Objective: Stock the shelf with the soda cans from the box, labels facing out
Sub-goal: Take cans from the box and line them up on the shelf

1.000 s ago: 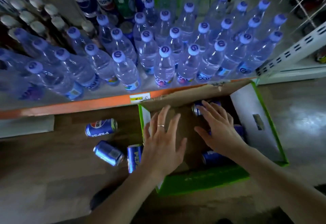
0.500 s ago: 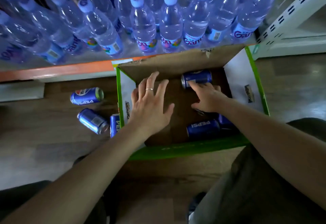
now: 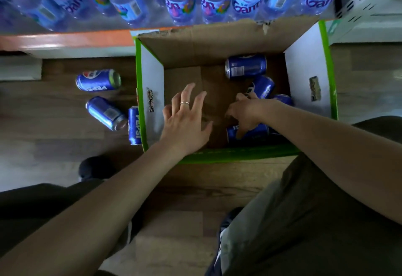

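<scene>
Cardboard box [image 3: 304, 62]: blue cans [image 3: 245, 67] lying loose inside, three more on floor. Right hand [image 3: 245, 110] fingers curled onto one; left hand [image 3: 187, 121] spread, empty. Risk: curved can slipping, rolling away.

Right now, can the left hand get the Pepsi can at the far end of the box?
Probably yes. The left hand hangs open over the bare box floor, and nothing lies between it and the far Pepsi can, which lies on its side, uncovered.

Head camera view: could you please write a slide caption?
Both hands reach into the green-edged cardboard box; right hand curls among blue soda cans, left hand open.
</scene>
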